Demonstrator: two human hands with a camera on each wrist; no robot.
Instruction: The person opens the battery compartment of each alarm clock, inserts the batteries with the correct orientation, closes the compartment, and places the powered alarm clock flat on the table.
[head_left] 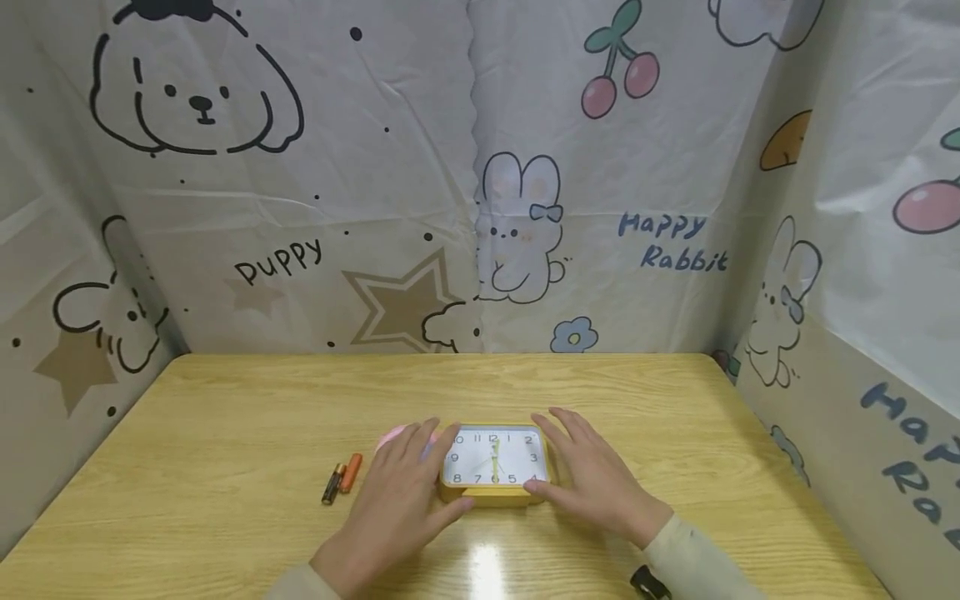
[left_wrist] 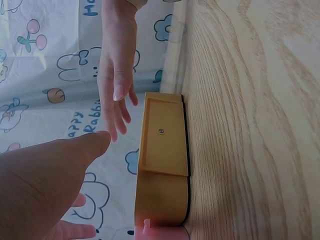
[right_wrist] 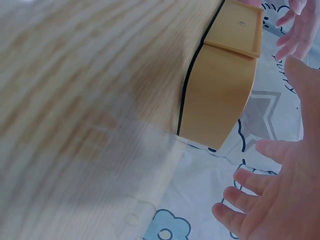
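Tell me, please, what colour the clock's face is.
The clock's face is white, best seen in the head view.

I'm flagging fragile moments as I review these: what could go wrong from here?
The black-and-copper battery and orange battery lie loose beside the left hand; a sideways brush could send them rolling.

The pink object is partly hidden behind that hand in the head view, so it might get bumped.

The yellow clock lies face up between the left hand and the open right hand; a lift without a firm grip could let it slip.
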